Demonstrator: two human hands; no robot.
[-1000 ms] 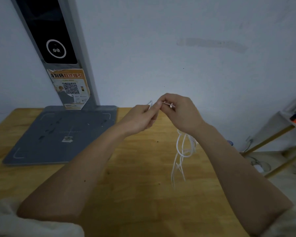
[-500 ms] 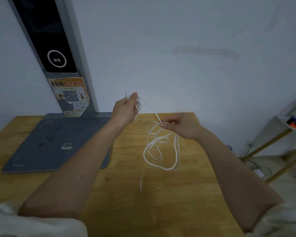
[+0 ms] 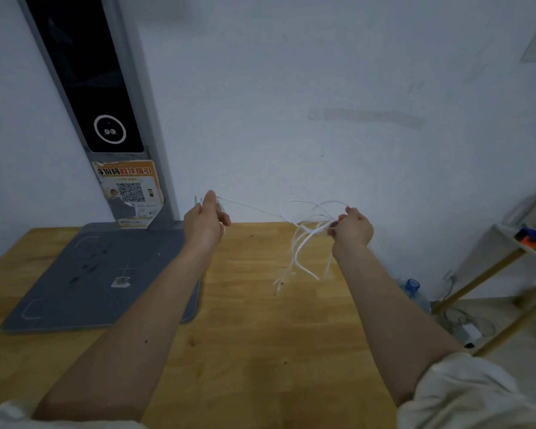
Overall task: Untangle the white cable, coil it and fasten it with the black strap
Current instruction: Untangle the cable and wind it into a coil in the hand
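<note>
1. The left hand (image 3: 205,222) pinches one end of the white cable (image 3: 302,239); the right hand (image 3: 351,227) grips a blurred bunch of loops.
2. The cable hangs in the air above the wooden table (image 3: 254,335), one strand stretched between the hands.
3. It looks light, thin and limp, likely to snag; best held near the ends.
4. No black strap is visible.

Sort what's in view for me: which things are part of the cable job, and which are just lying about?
Job:
white cable, stretched between the hands
left hand, holding one end
right hand, gripping the tangled bunch
No black strap in view.

Lying about:
grey stand base
QR sticker
wooden shelf
blue bottle
</note>
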